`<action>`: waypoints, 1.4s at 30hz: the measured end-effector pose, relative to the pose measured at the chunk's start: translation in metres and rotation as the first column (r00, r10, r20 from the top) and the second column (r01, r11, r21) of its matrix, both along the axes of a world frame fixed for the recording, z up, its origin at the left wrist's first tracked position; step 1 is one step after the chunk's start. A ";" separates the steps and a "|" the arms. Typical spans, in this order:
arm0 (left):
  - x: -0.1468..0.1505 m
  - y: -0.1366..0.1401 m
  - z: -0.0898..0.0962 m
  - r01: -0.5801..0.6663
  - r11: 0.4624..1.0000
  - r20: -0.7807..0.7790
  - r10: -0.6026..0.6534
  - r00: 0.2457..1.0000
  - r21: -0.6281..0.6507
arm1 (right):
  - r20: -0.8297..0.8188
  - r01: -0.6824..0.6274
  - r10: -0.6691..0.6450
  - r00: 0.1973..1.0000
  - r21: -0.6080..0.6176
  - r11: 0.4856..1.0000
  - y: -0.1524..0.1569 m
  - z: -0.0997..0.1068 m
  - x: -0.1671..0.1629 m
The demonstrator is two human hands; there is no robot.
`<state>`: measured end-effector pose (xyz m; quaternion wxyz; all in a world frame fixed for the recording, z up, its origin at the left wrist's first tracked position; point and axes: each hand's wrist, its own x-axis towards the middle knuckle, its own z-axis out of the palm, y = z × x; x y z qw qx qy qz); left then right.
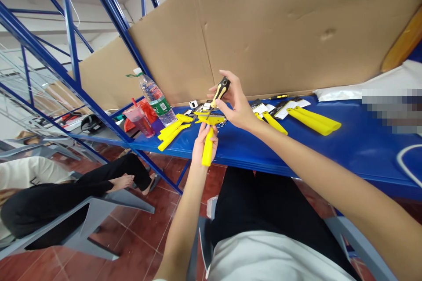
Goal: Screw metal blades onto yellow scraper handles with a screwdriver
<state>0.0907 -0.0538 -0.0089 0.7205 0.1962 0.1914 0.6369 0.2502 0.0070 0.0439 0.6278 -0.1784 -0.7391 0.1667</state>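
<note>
My left hand [199, 144] is wrapped round the handle of a yellow scraper [207, 147], whose wide head points away from me over the blue table's front edge. In my right hand [238, 104] is a black and yellow screwdriver [220, 91], held by its handle and tilted. Its shaft reaches down to the scraper's head; whether the tip sits in a screw is too small to tell. Several small screws [223, 125] lie on the table just behind the head. To the left rest more yellow scrapers [174, 131], partly overlapping.
Yellow handles [313, 119] and black-and-white cards [282, 109] lie right on the blue table [359, 140]. A water bottle [156, 99] and red cup [140, 120] stand left, near a blue rack post [108, 13]. Cardboard [280, 30] walls the back. A seated person [66, 189] is at left.
</note>
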 end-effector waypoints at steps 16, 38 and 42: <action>0.000 0.000 0.001 -0.031 0.999 -0.018 0.031 0.999 -0.021 | -0.005 0.024 -0.024 1.000 -0.013 1.000 0.005 -0.002 0.000; 0.001 0.002 0.002 -0.032 0.999 -0.005 0.031 0.999 -0.029 | 0.019 0.020 -0.020 1.000 -0.014 1.000 0.005 -0.004 -0.001; 0.001 0.002 0.001 -0.030 0.999 -0.016 0.030 0.999 -0.025 | -0.004 0.054 -0.053 0.999 0.018 0.998 0.004 -0.003 0.000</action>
